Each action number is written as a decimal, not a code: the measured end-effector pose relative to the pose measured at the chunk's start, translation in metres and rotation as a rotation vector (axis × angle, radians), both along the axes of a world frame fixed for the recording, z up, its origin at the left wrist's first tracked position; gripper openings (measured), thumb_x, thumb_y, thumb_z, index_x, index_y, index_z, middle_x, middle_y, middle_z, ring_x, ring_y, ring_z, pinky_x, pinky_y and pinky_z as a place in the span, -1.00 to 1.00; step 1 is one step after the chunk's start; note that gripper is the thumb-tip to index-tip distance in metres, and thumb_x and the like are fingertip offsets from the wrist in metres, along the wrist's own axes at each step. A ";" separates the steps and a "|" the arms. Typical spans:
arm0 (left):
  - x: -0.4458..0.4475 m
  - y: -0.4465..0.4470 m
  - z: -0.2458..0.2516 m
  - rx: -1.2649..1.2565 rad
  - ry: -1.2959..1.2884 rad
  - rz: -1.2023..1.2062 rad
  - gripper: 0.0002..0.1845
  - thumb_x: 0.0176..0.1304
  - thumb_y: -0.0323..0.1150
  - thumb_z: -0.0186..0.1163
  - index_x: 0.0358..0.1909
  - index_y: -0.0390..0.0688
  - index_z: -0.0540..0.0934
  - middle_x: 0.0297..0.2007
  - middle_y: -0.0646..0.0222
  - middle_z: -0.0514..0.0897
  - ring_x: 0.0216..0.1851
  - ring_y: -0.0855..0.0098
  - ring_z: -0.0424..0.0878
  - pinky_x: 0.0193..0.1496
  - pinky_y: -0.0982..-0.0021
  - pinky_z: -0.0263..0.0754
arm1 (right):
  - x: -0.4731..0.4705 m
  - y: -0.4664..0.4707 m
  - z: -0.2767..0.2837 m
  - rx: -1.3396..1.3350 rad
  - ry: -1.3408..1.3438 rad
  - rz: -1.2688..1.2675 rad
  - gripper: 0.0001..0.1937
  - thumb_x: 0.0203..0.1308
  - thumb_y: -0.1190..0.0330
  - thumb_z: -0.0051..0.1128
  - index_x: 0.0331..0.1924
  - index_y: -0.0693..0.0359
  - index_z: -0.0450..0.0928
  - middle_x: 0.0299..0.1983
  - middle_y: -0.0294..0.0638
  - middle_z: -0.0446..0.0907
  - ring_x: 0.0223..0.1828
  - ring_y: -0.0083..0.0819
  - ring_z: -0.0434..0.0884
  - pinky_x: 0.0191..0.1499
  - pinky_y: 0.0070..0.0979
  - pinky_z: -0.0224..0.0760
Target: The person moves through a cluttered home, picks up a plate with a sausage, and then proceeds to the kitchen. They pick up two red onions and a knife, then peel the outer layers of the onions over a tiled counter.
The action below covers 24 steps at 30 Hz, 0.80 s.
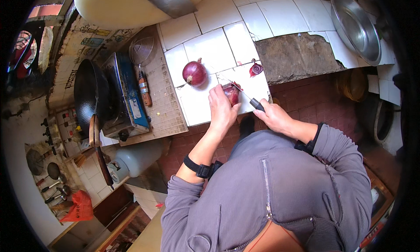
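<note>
My left hand (222,106) holds a red onion (231,94) against the white tiled counter. A knife (246,97) with a black handle is gripped in my right hand (274,115), its thin blade at the far end of that onion. Beyond my left hand a whole red onion (195,73) rests on the tiles. A small cut piece of red onion (256,69) lies to the right, near the counter's broken edge, with a few reddish skin scraps by it.
A steel basin (355,27) stands at the far right. On the left are a gas stove (126,97), a black wok (90,91) with a wooden handle, and a wire skimmer (142,56). A cleaver blade (170,1) lies on a round board (111,9) at the back.
</note>
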State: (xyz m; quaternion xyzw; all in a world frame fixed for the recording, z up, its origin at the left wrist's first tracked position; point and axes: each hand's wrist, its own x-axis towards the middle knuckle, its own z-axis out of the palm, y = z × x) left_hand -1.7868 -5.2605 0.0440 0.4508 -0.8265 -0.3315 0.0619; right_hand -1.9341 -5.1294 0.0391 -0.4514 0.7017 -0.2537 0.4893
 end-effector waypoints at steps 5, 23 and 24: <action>0.006 0.000 -0.002 0.023 0.006 0.032 -0.14 -0.18 -0.46 0.42 0.15 -0.47 0.13 0.02 -0.16 0.26 0.08 -0.12 0.28 0.20 0.07 0.20 | 0.000 0.024 0.019 0.040 0.020 0.037 -0.64 0.27 0.16 -0.05 -0.14 0.35 0.28 -0.46 0.19 0.54 -0.35 0.13 0.58 -0.29 -0.10 0.40; 0.008 0.002 -0.004 -0.021 0.039 -0.023 -0.15 -0.18 -0.44 0.43 0.13 -0.43 0.14 0.00 -0.14 0.27 0.05 -0.11 0.28 0.16 0.07 0.22 | 0.004 0.002 0.002 0.003 0.155 0.064 -0.61 0.26 0.13 -0.03 -0.16 0.36 0.31 -0.47 0.18 0.56 -0.35 0.13 0.59 -0.27 -0.05 0.44; 0.008 0.002 -0.004 -0.019 0.036 -0.023 -0.15 -0.18 -0.44 0.43 0.13 -0.43 0.14 0.00 -0.13 0.27 0.05 -0.10 0.28 0.16 0.07 0.22 | 0.004 0.004 0.001 0.035 0.150 0.075 -0.61 0.26 0.13 -0.03 -0.16 0.36 0.31 -0.47 0.18 0.56 -0.36 0.13 0.59 -0.28 -0.06 0.44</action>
